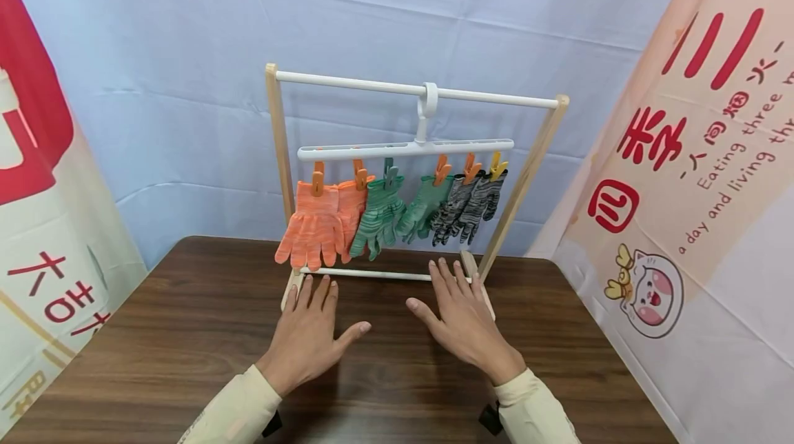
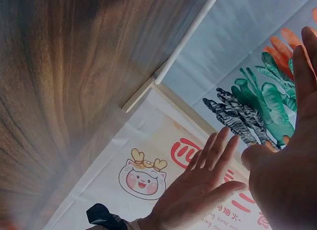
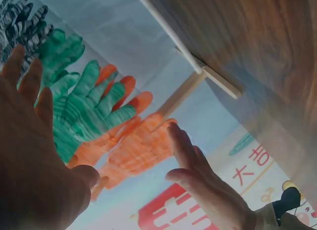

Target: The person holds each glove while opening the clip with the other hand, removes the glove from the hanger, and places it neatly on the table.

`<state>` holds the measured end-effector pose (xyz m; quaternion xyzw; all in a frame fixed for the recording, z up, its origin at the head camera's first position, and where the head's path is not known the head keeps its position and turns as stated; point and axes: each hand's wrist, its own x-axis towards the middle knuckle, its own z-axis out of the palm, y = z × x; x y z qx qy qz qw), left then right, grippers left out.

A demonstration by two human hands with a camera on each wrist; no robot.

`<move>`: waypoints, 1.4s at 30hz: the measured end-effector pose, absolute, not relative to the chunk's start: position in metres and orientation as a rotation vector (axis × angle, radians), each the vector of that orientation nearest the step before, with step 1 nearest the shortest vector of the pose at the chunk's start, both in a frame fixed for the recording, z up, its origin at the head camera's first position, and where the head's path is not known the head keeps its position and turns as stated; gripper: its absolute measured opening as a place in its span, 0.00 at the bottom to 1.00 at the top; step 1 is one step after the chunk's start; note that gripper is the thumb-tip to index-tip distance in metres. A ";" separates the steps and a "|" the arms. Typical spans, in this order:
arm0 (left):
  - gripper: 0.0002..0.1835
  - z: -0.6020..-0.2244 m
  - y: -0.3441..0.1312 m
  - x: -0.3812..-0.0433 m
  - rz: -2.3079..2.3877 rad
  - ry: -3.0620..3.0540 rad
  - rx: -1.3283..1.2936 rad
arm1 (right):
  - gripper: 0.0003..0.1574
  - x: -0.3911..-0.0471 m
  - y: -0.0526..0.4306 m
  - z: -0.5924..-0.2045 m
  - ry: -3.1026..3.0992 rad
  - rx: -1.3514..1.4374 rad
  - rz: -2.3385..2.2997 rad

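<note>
Pairs of knit gloves hang from a white hanger (image 1: 406,149) on clothespins: orange gloves (image 1: 313,223) at the left, green gloves (image 1: 380,213) in the middle, black-and-grey gloves (image 1: 480,203) at the right. The hanger's hook loops over the top rod of a small wooden rack (image 1: 527,185). My left hand (image 1: 308,337) is spread with straight fingers in front of the rack's left foot, and holds nothing. Likewise empty, my right hand (image 1: 462,320) has its fingers extended by the right foot (image 1: 469,265). Whether either hand touches the rack cannot be told.
The rack stands on a dark wood table (image 1: 384,375), near its back edge. A pale cloth (image 1: 186,120) hangs behind it. Printed banners flank the table, one at the left (image 1: 43,237) and one at the right (image 1: 688,175).
</note>
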<state>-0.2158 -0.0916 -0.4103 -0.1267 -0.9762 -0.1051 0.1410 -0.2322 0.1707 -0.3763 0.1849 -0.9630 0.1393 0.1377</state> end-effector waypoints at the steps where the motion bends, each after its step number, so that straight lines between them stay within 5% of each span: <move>1: 0.52 -0.410 -0.092 -0.215 -0.307 -2.821 -0.365 | 0.49 -0.232 0.169 -0.375 -2.786 0.536 0.400; 42: 0.51 -0.380 -0.145 -0.215 -0.300 -2.678 -0.190 | 0.48 -0.240 0.080 -0.304 -2.590 0.789 0.400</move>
